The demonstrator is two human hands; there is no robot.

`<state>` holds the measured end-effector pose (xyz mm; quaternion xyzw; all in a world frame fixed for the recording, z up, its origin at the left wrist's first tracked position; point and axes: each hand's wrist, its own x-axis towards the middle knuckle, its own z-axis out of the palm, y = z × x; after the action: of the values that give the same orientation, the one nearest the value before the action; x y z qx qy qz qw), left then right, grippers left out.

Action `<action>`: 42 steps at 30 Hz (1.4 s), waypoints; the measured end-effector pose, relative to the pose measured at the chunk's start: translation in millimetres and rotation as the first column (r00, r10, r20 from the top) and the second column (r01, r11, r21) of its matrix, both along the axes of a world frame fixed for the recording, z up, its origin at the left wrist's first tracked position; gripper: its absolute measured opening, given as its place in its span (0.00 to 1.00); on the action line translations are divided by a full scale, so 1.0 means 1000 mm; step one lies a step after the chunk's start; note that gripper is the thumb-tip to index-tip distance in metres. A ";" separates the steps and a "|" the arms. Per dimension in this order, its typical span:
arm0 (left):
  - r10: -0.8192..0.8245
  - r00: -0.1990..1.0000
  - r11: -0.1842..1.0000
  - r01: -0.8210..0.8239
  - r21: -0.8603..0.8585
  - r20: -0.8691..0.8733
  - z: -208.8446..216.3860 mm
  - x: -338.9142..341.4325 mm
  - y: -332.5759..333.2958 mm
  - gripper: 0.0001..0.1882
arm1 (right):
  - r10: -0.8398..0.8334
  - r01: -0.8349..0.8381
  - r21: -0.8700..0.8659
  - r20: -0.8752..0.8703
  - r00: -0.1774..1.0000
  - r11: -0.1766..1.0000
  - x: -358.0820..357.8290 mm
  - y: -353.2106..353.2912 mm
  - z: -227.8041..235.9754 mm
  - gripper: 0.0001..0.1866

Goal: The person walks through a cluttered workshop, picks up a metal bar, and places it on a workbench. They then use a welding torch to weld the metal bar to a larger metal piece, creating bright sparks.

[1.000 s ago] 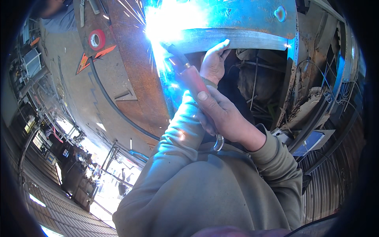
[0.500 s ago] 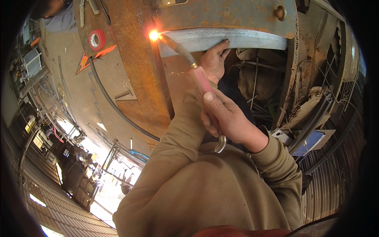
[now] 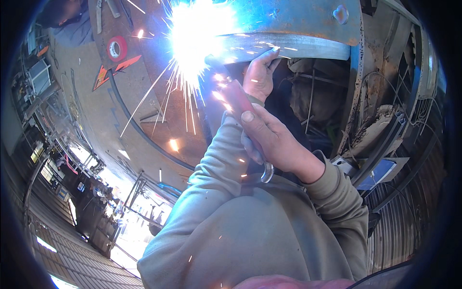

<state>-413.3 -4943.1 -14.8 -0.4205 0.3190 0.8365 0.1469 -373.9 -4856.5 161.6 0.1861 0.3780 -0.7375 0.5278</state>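
Note:
My right hand [image 3: 276,139] is wrapped round the red handle of a welding torch [image 3: 239,102], with the thumb along its top. The torch's neck runs up and left into a glaring white-blue arc, which hides the nozzle and the joint. Under the edge of a rusty plate [image 3: 298,17] lies a curved grey metal strip [image 3: 308,46]. My left hand [image 3: 259,79] grips that strip's lower edge, its fingertips against the metal and partly hidden. The left forearm passes behind the torch and right hand.
A red tape roll [image 3: 117,48] and an orange triangular piece [image 3: 115,71] lie on the left, beside a black cable [image 3: 130,120]. Sparks spray down and left. Another person's sleeve [image 3: 74,34] shows at upper left. A rusty upright beam [image 3: 353,96] stands on the right.
The small orange glow at the torch tip has become a large bright arc with flying sparks. The torch and my right hand have shifted slightly left and down. My left hand stays on the strip.

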 end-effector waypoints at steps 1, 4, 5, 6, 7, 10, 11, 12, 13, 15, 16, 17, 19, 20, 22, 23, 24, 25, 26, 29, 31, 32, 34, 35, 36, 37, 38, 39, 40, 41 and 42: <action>0.005 1.000 1.000 -0.005 0.004 -0.011 -0.001 0.000 0.000 0.13 | -0.012 0.013 -0.030 0.014 1.000 0.999 -0.001 0.001 0.000 0.32; 0.009 1.000 1.000 -0.008 0.005 -0.025 -0.003 -0.001 0.002 0.13 | -0.062 0.067 -0.057 0.079 0.995 0.996 0.000 0.006 0.004 0.33; 0.003 1.000 1.000 -0.003 -0.003 -0.016 -0.004 0.000 0.002 0.13 | -0.070 0.074 -0.048 0.082 0.994 0.996 0.003 0.011 0.006 0.33; -0.002 1.000 1.000 0.002 -0.011 -0.006 -0.005 0.000 0.002 0.14 | -0.078 0.082 -0.040 0.086 0.993 0.996 0.005 0.018 0.009 0.34; -0.008 1.000 1.000 0.009 -0.018 0.004 -0.006 0.002 0.001 0.14 | -0.103 0.107 -0.056 0.069 0.992 0.993 0.009 0.026 0.011 0.34; 0.046 0.998 0.999 -0.046 -0.013 0.043 -0.007 0.007 -0.001 0.17 | -0.164 0.169 -0.029 0.129 0.978 0.985 0.027 0.052 0.012 0.34; 0.042 0.997 0.999 -0.044 0.026 0.059 -0.008 0.009 0.000 0.18 | -0.211 0.214 -0.008 0.133 0.968 0.977 0.035 0.064 0.013 0.34; -0.125 0.992 0.990 0.122 -0.070 -0.028 -0.009 0.010 -0.002 0.19 | -0.267 0.273 -0.016 0.156 0.951 0.962 0.045 0.073 0.012 0.36; -0.284 0.957 0.946 0.270 -0.179 -0.053 -0.009 0.011 -0.003 0.21 | -0.326 0.329 0.019 0.201 0.924 0.944 0.057 0.080 0.011 0.37; 0.036 0.999 0.999 -0.037 -0.014 -0.013 -0.010 0.007 0.002 0.18 | -0.395 0.394 0.053 0.236 0.888 0.918 0.075 0.096 0.007 0.35; 0.020 1.000 0.999 -0.019 -0.028 0.017 -0.009 0.006 0.002 0.19 | -0.484 0.488 0.053 0.258 0.836 0.872 0.084 0.101 0.006 0.34; 0.002 1.000 1.000 -0.002 -0.031 0.004 -0.008 0.003 0.001 0.20 | -0.554 0.564 0.055 0.286 0.782 0.824 0.092 0.105 0.004 0.32; -0.022 1.000 0.999 0.022 -0.037 -0.022 -0.005 0.001 0.003 0.21 | -0.641 0.658 0.075 0.332 0.692 0.750 0.105 0.111 -0.002 0.31; -0.030 0.999 0.999 0.029 -0.039 -0.033 -0.003 0.001 0.003 0.22 | -0.663 0.679 0.095 0.352 0.661 0.728 0.111 0.114 -0.006 0.31; -0.047 0.997 0.998 0.044 -0.053 -0.060 -0.002 0.002 0.003 0.25 | -0.694 0.715 0.113 0.384 0.609 0.690 0.119 0.117 -0.014 0.30; -0.045 0.997 0.998 0.042 -0.055 -0.058 -0.002 0.003 0.003 0.25 | -0.703 0.727 0.111 0.386 0.597 0.678 0.122 0.119 -0.018 0.30; -0.045 0.998 0.997 0.042 -0.061 -0.051 -0.002 0.005 0.003 0.26 | -0.711 0.736 0.113 0.391 0.585 0.667 0.125 0.120 -0.022 0.30; -0.046 0.997 0.997 0.042 -0.058 -0.067 -0.002 0.008 0.002 0.27 | -0.716 0.738 0.130 0.403 0.570 0.662 0.129 0.121 -0.025 0.29; -0.048 0.997 0.997 0.044 -0.064 -0.063 -0.003 0.009 0.001 0.27 | -0.719 0.753 0.107 0.408 0.562 0.649 0.131 0.122 -0.027 0.29; -0.056 0.992 0.998 0.053 -0.032 -0.115 -0.011 0.008 -0.002 0.29 | -0.722 0.757 0.096 0.397 0.566 0.646 0.137 0.123 -0.032 0.29; -0.040 0.993 0.999 0.037 -0.024 -0.111 -0.015 0.007 -0.004 0.28 | -0.731 0.755 0.133 0.401 0.552 0.642 0.139 0.123 -0.034 0.29; -0.046 0.990 0.999 0.044 -0.012 -0.136 -0.016 0.006 -0.005 0.28 | -0.733 0.756 0.135 0.400 0.550 0.640 0.140 0.124 -0.033 0.29; -0.030 0.991 0.999 0.028 -0.020 -0.133 -0.016 0.008 -0.005 0.27 | -0.724 0.746 0.140 0.410 0.555 0.651 0.139 0.122 -0.032 0.28; -0.027 0.990 0.999 0.023 -0.029 -0.136 -0.017 0.008 -0.005 0.25 | -0.722 0.742 0.144 0.409 0.558 0.655 0.138 0.121 -0.031 0.27; -0.016 0.993 0.999 0.012 -0.039 -0.119 -0.018 0.009 -0.004 0.23 | -0.708 0.724 0.136 0.393 0.587 0.676 0.137 0.119 -0.030 0.27; -0.003 0.995 0.999 -0.002 -0.047 -0.098 -0.018 0.010 -0.004 0.21 | -0.692 0.705 0.131 0.378 0.615 0.697 0.136 0.116 -0.027 0.27; -0.005 0.994 0.999 0.000 -0.049 -0.106 -0.018 0.010 -0.004 0.20 | -0.657 0.654 0.150 0.358 0.663 0.741 0.134 0.112 -0.025 0.33; -0.009 0.993 0.999 0.004 -0.045 -0.114 -0.018 0.009 -0.003 0.18 | -0.619 0.619 0.115 0.321 0.717 0.777 0.131 0.108 -0.022 0.33; -0.013 0.993 0.999 0.008 -0.041 -0.120 -0.018 0.009 -0.004 0.16 | -0.576 0.577 0.089 0.291 0.764 0.812 0.128 0.104 -0.019 0.33; -0.008 0.993 0.999 0.004 -0.040 -0.114 -0.018 0.010 -0.004 0.16 | -0.534 0.536 0.070 0.262 0.804 0.841 0.124 0.100 -0.015 0.33; -0.009 0.994 0.999 0.005 -0.037 -0.113 -0.018 0.009 -0.004 0.15 | -0.493 0.489 0.079 0.230 0.839 0.869 0.120 0.096 -0.011 0.33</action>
<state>-404.5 -4946.9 -32.7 -0.3738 0.3434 0.8527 0.1236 -254.2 -4760.5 150.4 0.3698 0.2568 -0.8163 0.3618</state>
